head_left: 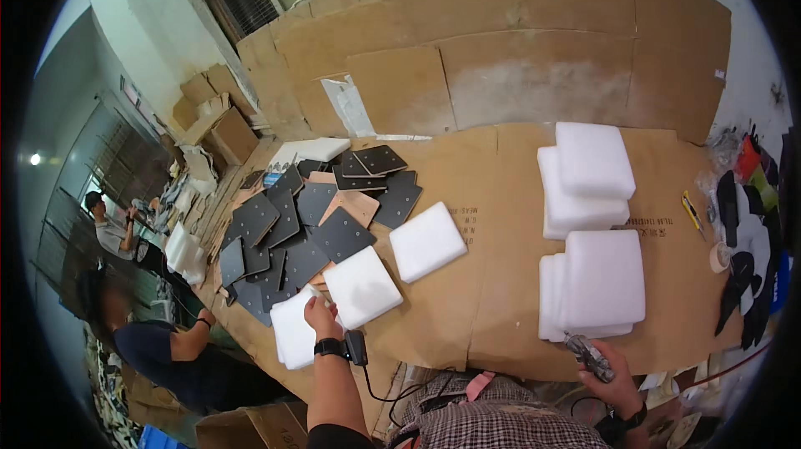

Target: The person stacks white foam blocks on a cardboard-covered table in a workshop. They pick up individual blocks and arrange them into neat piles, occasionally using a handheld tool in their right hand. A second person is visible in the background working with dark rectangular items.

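Note:
My left hand (322, 317) is over the white foam pads at the table's left front, its fingers curled. One white pad (302, 336) lies under and beside it, and a second pad (365, 289), greyish on top, touches its fingertip side. Whatever the fingers pinch is hidden. At the front right, my right hand (616, 378) is closed around a grey metal hand tool (589, 355) of a kind I cannot make out. Its tip points to the near stack of white pads (605, 282). A third single pad (428, 242) lies mid-table.
Dark plates with small holes (304, 232) lie heaped on the left, several tan undersides showing. Another pad stack (588, 178) stands at the back right, near a yellow cutter (692, 211). Cardboard (501, 315) covers the table. A co-worker (179, 357) is at the left edge.

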The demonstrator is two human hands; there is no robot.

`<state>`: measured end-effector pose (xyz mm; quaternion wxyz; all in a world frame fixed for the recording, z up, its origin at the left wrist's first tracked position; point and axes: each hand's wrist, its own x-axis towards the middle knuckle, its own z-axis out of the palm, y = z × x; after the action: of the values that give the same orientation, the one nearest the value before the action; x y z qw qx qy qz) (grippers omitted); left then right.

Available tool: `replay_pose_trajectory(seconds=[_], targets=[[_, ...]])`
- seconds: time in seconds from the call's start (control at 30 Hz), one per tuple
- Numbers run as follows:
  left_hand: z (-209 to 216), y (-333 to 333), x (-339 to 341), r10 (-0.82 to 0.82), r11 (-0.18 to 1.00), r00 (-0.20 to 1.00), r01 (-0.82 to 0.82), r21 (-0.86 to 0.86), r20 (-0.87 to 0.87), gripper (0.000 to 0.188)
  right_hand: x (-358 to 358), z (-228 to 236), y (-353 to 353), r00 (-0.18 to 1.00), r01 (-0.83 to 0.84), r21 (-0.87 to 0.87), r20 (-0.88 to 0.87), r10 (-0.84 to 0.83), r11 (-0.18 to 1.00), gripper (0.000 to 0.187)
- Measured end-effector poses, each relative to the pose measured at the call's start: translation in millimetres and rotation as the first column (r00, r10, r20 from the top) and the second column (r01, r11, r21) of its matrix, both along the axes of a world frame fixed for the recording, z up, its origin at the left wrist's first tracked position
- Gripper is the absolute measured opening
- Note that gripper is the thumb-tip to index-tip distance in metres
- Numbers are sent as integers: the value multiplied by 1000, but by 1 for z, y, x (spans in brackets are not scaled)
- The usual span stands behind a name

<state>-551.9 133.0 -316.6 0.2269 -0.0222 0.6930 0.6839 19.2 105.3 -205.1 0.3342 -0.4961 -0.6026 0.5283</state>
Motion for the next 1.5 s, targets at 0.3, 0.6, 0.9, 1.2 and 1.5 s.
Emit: replay_pose_trajectory(seconds=[0.3,0.6,0.9,1.2,1.5], targets=[[-82,195,-11,-606,763,778,628,-155,167,36,-70,8,54,992,-61,-172,102,79,983,54],[-105,279,2,-836,285,424,878,-385,347,52,-146,33,97,973,170,-292,201,-113,941,47],[-40,418,-197,-622,771,783,604,201,31,25,-201,-30,157,999,-40,-517,1,47,855,65],[-95,512,-339,-197,973,963,170,155,185,66,-238,-117,180,772,-297,-289,488,407,910,46],[-201,572,-401,-255,961,951,229,153,173,81,-241,-102,205,787,-98,-768,329,521,633,46]])
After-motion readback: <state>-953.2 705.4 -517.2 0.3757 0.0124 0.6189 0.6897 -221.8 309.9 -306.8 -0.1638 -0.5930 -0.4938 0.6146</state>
